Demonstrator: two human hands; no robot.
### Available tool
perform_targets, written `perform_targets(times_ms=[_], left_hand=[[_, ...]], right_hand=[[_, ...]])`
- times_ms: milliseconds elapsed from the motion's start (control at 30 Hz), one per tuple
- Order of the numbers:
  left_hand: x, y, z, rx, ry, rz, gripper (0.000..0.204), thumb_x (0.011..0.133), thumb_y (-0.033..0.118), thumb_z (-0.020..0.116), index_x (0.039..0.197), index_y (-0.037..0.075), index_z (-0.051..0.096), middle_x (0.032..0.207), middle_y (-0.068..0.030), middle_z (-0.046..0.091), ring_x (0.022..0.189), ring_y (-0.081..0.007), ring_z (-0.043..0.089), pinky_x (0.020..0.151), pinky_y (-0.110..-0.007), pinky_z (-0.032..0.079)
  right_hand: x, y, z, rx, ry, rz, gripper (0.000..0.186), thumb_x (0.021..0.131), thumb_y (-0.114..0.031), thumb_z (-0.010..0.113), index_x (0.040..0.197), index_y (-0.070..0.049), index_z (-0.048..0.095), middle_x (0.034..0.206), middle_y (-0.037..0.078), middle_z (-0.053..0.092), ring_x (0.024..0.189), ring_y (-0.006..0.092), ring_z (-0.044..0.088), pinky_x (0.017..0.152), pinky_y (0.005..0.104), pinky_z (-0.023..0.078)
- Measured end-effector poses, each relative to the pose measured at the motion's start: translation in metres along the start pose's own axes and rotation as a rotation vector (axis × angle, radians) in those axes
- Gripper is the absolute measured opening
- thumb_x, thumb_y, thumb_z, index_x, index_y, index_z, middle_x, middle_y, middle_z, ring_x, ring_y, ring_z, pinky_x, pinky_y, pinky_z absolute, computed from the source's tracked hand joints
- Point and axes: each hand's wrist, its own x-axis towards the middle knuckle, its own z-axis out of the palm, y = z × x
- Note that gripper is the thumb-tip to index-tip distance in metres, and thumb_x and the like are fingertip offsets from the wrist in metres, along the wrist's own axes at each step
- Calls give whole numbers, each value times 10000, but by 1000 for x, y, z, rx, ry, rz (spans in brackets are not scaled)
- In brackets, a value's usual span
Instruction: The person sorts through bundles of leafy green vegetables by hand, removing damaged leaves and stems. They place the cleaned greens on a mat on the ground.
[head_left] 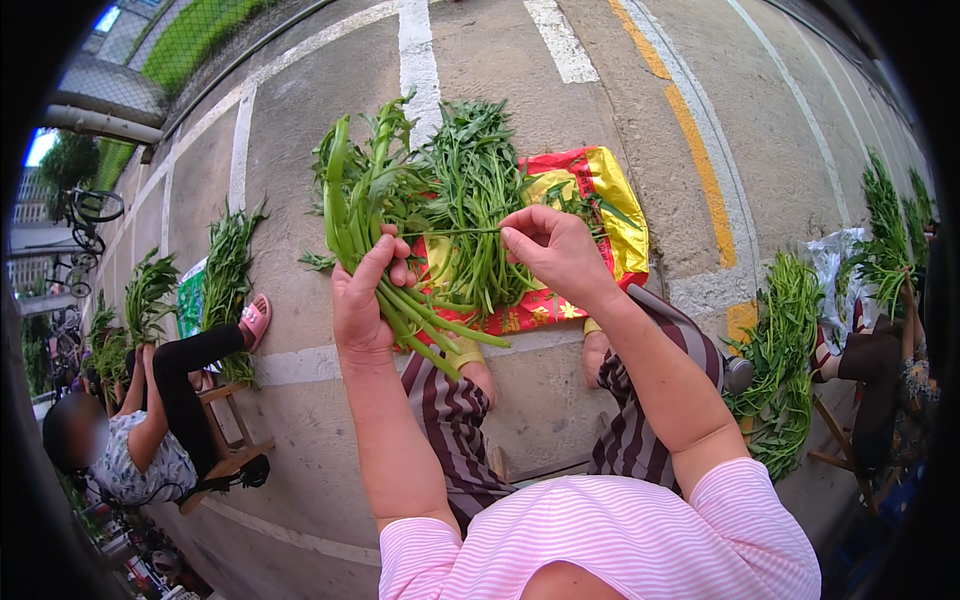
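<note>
My left hand [365,295] is closed around a bunch of leafy greens with long hollow stems, like water spinach [350,205]. Its cut stem ends stick out below my fingers, toward my knees. Between my hands runs a thin dark green strand [466,231], pulled straight. My right hand [552,248] pinches its far end between thumb and fingertips. Whether the strand is a tie or a stem I cannot tell. Beneath it, a loose heap of the same greens [470,180] lies partly on a red and yellow printed sack [622,222].
A person [150,430] sits on a wooden stool at the left, handling greens. At the right, another pile of greens [785,370] lies near a second seated person [880,370]. The concrete ground has white and yellow painted lines [700,165]. My knees frame the sack's near side.
</note>
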Motion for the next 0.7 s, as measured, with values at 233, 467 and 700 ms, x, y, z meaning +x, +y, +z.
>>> perform_targets(times_ms=[233,467,700], left_hand=[[0,1,2,-20,4,-11,166,939,88,635,1093,26,627,859,-48,650,630,-84,552,578,-267,493],[3,-2,-20,-343,-146,-101,211,1031,143,494,1187,20,563,882,-19,590,614,-61,482,609,-236,449],[-2,-2,-16,-522,-298,-157,175,1044,146,447,1170,29,481,825,-8,531,590,-41,450,587,-226,440]], right_hand=[[0,-10,-9,-244,42,-55,209,913,-199,699,998,-9,682,842,33,710,735,80,659,675,251,532],[-2,-14,-8,-83,16,-41,159,899,-158,662,952,-8,667,830,14,681,735,72,633,694,243,527],[2,-7,-13,253,-44,68,115,866,-135,634,902,-27,650,805,-6,655,733,75,620,702,237,517]])
